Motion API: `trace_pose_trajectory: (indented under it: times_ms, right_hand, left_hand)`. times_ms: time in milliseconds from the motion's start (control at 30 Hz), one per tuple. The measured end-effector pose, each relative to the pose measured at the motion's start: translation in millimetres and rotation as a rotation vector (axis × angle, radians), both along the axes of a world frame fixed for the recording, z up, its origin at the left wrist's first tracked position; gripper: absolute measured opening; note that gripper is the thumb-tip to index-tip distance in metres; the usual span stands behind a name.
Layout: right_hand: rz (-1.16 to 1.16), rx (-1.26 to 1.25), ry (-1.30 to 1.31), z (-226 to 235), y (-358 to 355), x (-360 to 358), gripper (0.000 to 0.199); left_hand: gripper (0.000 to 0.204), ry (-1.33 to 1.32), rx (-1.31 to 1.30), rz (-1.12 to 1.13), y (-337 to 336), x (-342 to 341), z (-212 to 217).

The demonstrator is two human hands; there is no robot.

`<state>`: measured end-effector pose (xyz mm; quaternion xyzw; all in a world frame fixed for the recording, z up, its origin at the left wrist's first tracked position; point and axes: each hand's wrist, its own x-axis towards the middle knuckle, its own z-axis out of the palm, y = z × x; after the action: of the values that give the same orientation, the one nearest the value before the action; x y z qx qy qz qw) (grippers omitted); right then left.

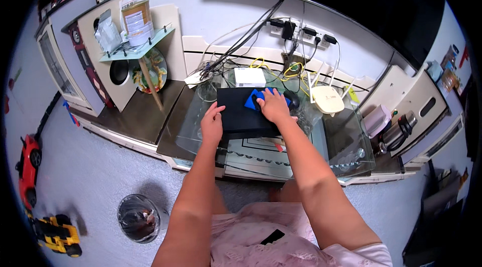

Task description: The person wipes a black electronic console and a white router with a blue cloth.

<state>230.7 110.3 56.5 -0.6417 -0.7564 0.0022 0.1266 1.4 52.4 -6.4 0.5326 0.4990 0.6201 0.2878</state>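
Observation:
A flat black box [241, 116], perhaps a set-top box, is held over the glass top of the TV stand. My left hand [212, 120] grips its left edge, fingers along the side. On the box's upper surface lies a bunched blue cloth [249, 102]. My right hand [274, 105] presses this cloth onto the box near its far right part, fingers closed over it. Just beyond my right hand is a dark rounded object [291, 99], partly hidden. A small white box [250, 77] sits behind the black one.
A white router [327, 99] with upright antennas stands to the right, amid tangled cables [236, 48]. Kettles [399, 131] stand farther right. On the left, a glass shelf [136, 51] holds a tin [138, 23]. A lined bin [139, 218] and toy vehicles [56, 234] are on the floor.

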Motion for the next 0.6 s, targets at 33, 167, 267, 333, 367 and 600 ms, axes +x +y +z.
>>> trace_pose_trajectory:
  times_ms: [33, 167, 267, 333, 367, 600]
  right_hand:
    - [-0.012, 0.003, 0.011, -1, -1, -1, 0.057]
    - [0.008, -0.029, -0.030, -3, 0, -3, 0.058]
    - [0.025, 0.013, -0.063, -8, 0, 11, 0.058]
    - [0.093, 0.063, -0.124, -5, -8, 12, 0.058]
    - [0.087, 0.049, -0.106, -1, -10, 13, 0.058]
    - [0.392, 0.186, 0.084, -3, -14, 45, 0.067]
  left_hand:
    - [0.029, -0.007, -0.013, 0.001, 2, 0, 1]
    - [0.029, 0.080, 0.049, 0.006, 1, -5, -4]
    - [0.029, 0.067, -0.026, 0.002, -4, 7, 3]
    - [0.029, 0.117, -0.005, 0.020, -10, 4, -2]
    - [0.029, 0.135, -0.019, 0.013, -14, 2, 0]
    - [0.031, 0.342, -0.122, -0.086, -30, 1, 21]
